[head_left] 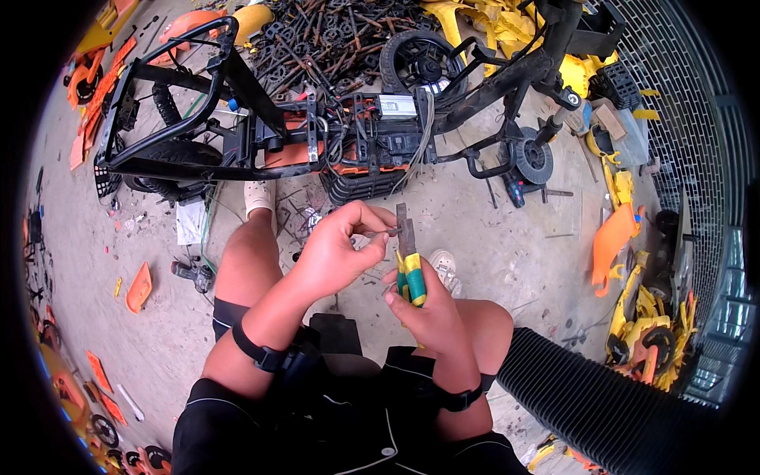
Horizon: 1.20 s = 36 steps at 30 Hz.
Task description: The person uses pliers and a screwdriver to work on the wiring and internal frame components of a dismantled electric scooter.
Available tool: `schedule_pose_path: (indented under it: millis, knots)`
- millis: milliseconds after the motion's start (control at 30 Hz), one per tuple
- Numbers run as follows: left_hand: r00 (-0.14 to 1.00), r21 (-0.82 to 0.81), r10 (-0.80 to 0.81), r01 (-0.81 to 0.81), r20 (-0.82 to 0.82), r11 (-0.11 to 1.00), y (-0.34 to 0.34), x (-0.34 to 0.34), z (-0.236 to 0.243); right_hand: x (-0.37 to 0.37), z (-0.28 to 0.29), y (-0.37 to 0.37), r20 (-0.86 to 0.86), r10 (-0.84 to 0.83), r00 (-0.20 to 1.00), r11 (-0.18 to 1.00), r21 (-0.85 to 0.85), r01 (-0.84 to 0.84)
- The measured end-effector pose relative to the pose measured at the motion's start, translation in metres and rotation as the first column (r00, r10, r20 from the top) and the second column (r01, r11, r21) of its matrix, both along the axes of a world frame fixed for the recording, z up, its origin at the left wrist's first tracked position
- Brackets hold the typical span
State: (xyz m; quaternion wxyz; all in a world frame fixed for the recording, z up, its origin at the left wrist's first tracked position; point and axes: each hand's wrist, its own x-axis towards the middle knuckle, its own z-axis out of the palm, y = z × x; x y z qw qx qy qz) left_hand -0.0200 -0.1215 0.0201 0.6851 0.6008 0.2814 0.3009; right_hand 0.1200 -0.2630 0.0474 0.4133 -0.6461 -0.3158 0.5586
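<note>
My right hand (423, 313) is closed around green-and-yellow handled pliers (412, 277), whose metal jaws point up between my hands. My left hand (344, 245), fingers curled and pinched, holds a small, thin dark piece (389, 233) at the side of the plier jaws; the piece is too small to make out. Both hands are in front of a black vehicle frame (181, 125) with wiring (340, 134), a silver box (400, 105) and a wheel (532, 154).
Dark metal parts (309, 39) and a loose wheel (396, 59) lie behind the frame. Yellow and orange panels (613, 245) line both sides. A power drill (190, 277) and orange piece (139, 285) lie on the floor (134, 229). A ribbed black hose (586, 400) is at lower right.
</note>
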Motion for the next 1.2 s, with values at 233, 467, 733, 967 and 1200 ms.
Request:
schedule_pose_path:
  millis: [233, 467, 733, 967, 1200]
  knots:
    - [0.999, -0.035, 0.020, -0.018, 0.043, 0.999, 0.000, -0.001, 0.002, -0.005, -0.002, 0.004, 0.123, 0.002, 0.992, 0.998, 0.060, -0.010]
    - [0.999, -0.031, 0.008, -0.007, 0.044, 1.000, 0.004, -0.005, 0.002, -0.010, -0.007, 0.007, 0.163, -0.008, 0.987, 0.999, 0.039, 0.001]
    - [0.997, -0.052, 0.007, -0.002, 0.081, 0.999, 0.004, -0.005, 0.008, -0.013, -0.004, 0.007, 0.188, -0.035, 0.981, 0.999, 0.026, 0.030]
    - [0.999, -0.047, 0.012, -0.011, 0.036, 0.999, 0.007, -0.008, 0.008, -0.015, -0.006, 0.002, 0.100, -0.099, 0.990, 0.995, 0.039, 0.096]
    - [0.997, -0.046, 0.058, -0.061, -0.059, 0.997, 0.008, -0.006, 0.000, 0.012, -0.022, 0.008, -0.481, -0.553, 0.680, 0.823, -0.186, 0.537]
